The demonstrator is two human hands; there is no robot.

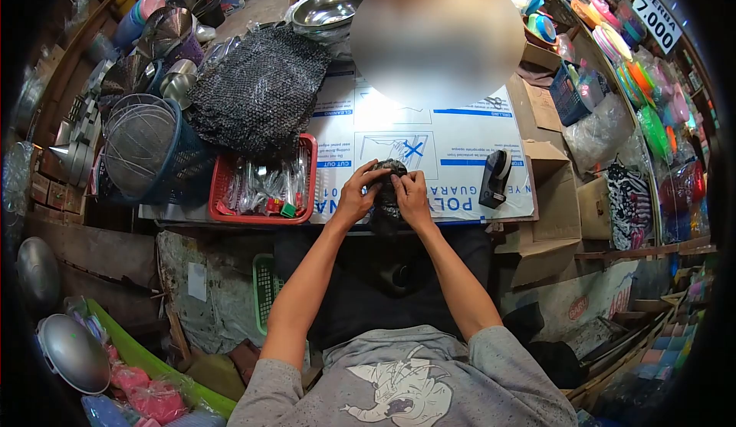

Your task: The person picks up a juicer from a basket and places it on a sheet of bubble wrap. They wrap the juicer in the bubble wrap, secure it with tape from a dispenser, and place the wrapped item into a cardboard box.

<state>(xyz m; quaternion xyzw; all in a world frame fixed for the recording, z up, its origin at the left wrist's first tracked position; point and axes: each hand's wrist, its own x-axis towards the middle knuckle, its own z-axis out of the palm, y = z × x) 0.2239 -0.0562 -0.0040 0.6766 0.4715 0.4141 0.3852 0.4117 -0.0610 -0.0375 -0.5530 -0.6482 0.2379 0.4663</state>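
Where the white sheet [464, 139] meets its near edge, one black bundle [387, 212], between left hand [358, 195] and right hand [412, 198]. Wrap: thin, glossy film; presumably light, soft, slippery; contents hidden. Best hold: both sides, fingertips well in. Left fingers: curled, partly open, against its left side. Right fingers: nearly closed, pinching its upper right. Alongside: red basket [253, 218], left; tape dispenser [495, 182], right.
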